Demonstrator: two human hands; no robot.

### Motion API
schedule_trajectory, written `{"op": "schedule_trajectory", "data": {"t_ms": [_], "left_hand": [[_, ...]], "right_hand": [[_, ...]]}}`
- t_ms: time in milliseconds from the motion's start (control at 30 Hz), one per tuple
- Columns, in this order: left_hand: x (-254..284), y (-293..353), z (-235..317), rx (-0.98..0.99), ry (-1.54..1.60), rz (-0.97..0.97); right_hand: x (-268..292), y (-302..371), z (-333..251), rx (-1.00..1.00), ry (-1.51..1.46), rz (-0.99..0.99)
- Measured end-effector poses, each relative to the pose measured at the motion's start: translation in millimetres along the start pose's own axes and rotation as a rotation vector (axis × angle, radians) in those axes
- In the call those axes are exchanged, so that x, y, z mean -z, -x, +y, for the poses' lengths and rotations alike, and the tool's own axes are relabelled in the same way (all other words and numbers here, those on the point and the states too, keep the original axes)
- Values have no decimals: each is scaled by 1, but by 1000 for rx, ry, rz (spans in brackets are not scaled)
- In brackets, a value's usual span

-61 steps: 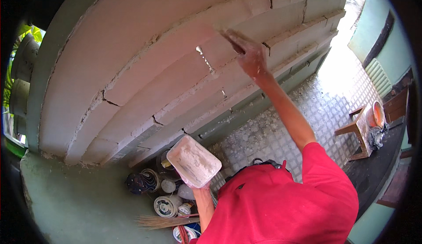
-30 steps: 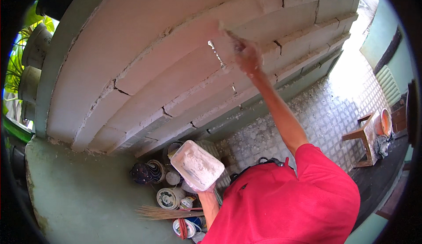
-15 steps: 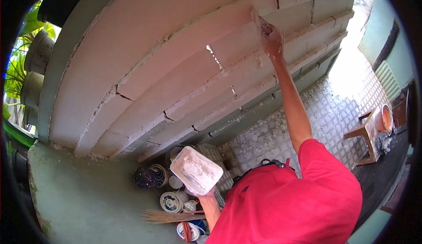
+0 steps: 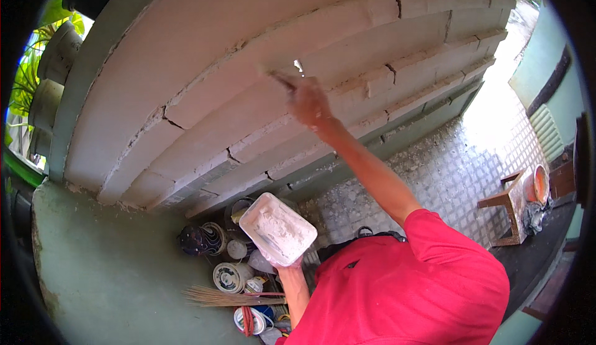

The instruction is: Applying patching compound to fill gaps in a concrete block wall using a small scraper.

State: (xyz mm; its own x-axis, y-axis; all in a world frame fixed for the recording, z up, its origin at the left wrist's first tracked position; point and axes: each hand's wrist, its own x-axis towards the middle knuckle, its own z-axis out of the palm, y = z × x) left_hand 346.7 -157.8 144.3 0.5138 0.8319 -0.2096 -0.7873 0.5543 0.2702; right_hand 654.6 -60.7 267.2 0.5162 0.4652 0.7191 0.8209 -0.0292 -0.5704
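1. Writing: the white bucket [image 4: 230, 277] has a dark-marked lid, and a small tub [image 4: 254, 285] beside it bears a coloured label; any lettering is too small to read.
2. The right hand [image 4: 310, 104] has moved left and down since half a second ago, when it was nearer the crack [image 4: 391, 3]. It now hides the lower part of the bright gap [image 4: 298, 65], which showed in full then.
3. The right hand is closed round a tool [image 4: 283, 81], blurred over the ridged wall [image 4: 167, 53]; I cannot tell whether they touch.
4. The left hand [image 4: 290, 266] grips the tray [image 4: 302, 246] from below, most fingers hidden. The tray, holding pale paste [image 4: 282, 230], remains in front of the body, above the broom [image 4: 233, 296] in view.
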Motion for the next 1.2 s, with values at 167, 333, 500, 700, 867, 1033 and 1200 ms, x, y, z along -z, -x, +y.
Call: {"op": "schedule_trajectory", "data": {"t_ms": [167, 333, 500, 700, 867, 1033, 1200], "left_hand": [[14, 7, -14, 0, 11, 4], [0, 10, -21, 58, 15, -20], [-2, -7, -19, 133, 9, -21], [-10, -27, -9, 167, 39, 34], [-7, -36, -16, 215, -32, -71], [-15, -40, -48, 166, -22, 13], [-28, -36, -100, 26, -43, 64]], "right_hand": [[67, -30, 35, -299, -107, 292], [32, -28, 4, -242, 189, -22], [23, -14, -5, 86, -167, 35], [130, 4, 67, -354, 241, -26], [188, -26, 130, -101, 302, 371], [172, -44, 150, -162, 86, 402], [166, -64, 148, -258, 47, 446]]}}
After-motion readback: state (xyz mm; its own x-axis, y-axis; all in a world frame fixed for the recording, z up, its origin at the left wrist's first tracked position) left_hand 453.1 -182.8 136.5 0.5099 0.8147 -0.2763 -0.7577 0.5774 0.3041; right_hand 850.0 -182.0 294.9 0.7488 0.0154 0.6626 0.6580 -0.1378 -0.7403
